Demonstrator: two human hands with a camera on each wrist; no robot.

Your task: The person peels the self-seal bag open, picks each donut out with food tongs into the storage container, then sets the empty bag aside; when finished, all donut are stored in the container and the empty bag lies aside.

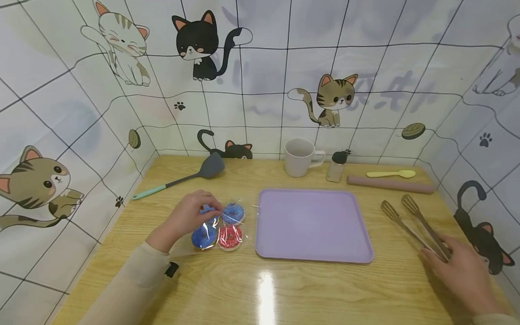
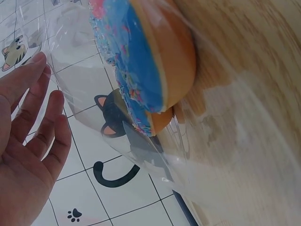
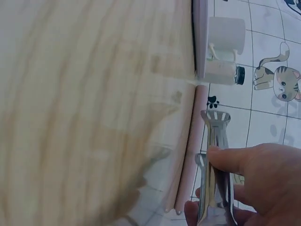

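Several toy donuts lie in a clear plastic bag on the left of the table. A red donut sits at the near right of the group, a blue sprinkled donut behind it, and another blue donut to its left. My left hand pinches the bag's film above the donuts, partly covering one more blue donut. At the far right, my right hand grips metal tongs by their arms. The two tong ends stand apart with nothing between them, pointing away from me.
A lilac tray lies mid-table. Behind it stand a white mug and a black-capped shaker. A rolling pin and a yellow spoon lie back right, a spatula back left. Cat-print cloth walls surround the table.
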